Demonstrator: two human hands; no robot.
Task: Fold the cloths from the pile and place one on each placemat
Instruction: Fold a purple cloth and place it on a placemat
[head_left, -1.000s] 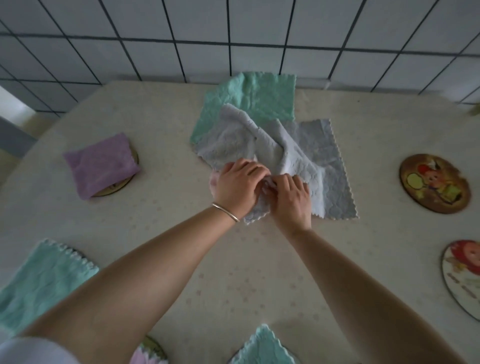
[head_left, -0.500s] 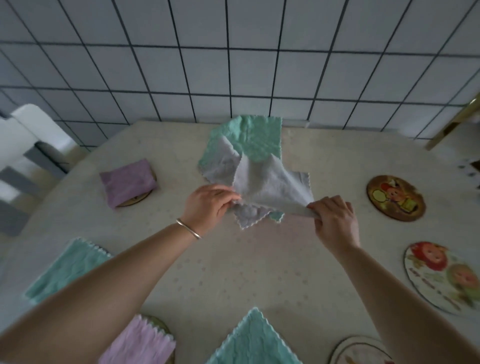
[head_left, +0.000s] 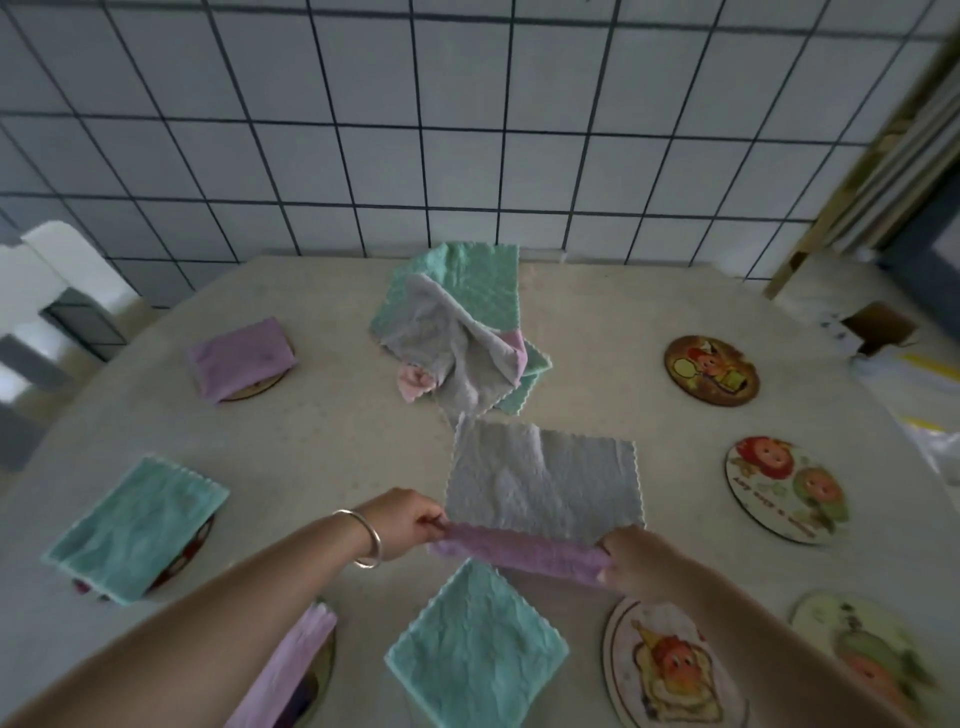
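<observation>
Where stretched, cloth (head_left: 540, 483) between hands (head_left: 519, 540)

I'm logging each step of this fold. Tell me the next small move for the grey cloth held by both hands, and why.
Probably carry the held near edge forward over the far edge, folding the grey cloth in half. The left hand and right hand each pinch a near corner, the lilac underside is already rolled up there, and the rest lies flat on the table, unfolded.
</observation>
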